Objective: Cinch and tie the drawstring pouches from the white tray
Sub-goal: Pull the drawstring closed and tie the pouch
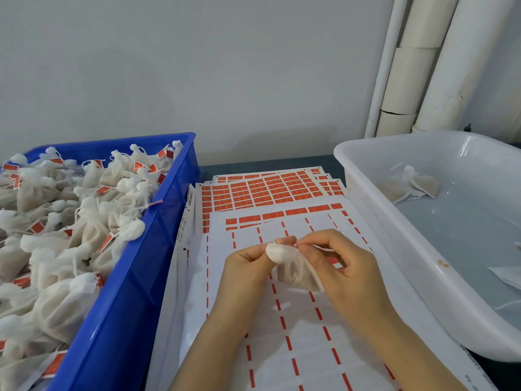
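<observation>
head view: one pouch (293,270) in grip

left hand (248,266) pinches its gathered neck, right hand (348,268) pinches the drawstring (321,247), over sticker sheets (282,328) between blue crate (135,277) and white tray (366,176).

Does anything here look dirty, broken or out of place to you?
Two small things. An orange-brown smudge marks the left side of the white tray, and a dark crack runs across the white pipe cover in the back corner. Nothing looks spilled.
</observation>
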A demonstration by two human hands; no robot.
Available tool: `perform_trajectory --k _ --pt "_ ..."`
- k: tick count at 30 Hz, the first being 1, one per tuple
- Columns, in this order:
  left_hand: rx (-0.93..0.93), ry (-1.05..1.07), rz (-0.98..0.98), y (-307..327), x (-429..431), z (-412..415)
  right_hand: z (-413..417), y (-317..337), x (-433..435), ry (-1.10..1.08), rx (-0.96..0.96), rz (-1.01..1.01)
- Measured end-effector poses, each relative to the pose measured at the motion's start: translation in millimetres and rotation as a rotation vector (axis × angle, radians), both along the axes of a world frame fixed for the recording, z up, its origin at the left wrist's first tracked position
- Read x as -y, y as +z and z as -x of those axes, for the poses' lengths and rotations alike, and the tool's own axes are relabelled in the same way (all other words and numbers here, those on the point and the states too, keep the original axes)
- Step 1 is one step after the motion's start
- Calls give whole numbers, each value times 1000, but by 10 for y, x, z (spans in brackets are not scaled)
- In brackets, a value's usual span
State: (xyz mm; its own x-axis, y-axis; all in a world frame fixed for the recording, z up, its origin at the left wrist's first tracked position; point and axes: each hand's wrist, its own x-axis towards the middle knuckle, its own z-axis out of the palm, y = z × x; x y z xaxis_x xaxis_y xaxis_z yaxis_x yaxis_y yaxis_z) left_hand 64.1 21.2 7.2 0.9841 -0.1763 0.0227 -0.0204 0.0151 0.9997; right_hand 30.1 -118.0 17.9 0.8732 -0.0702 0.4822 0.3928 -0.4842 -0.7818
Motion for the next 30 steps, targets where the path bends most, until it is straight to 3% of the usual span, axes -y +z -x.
perform_trajectory --k 5,12,30 --pt "23 -97 -87 -25 -7 -2 -6 -10 31 -18 -3 107" --pt "29 -191 -25 -20 -23 -9 -33 -62 39 -56 -108 30" --pt "-104 -195 33 -32 21 -19 -18 -23 1 -6 -127 -36"
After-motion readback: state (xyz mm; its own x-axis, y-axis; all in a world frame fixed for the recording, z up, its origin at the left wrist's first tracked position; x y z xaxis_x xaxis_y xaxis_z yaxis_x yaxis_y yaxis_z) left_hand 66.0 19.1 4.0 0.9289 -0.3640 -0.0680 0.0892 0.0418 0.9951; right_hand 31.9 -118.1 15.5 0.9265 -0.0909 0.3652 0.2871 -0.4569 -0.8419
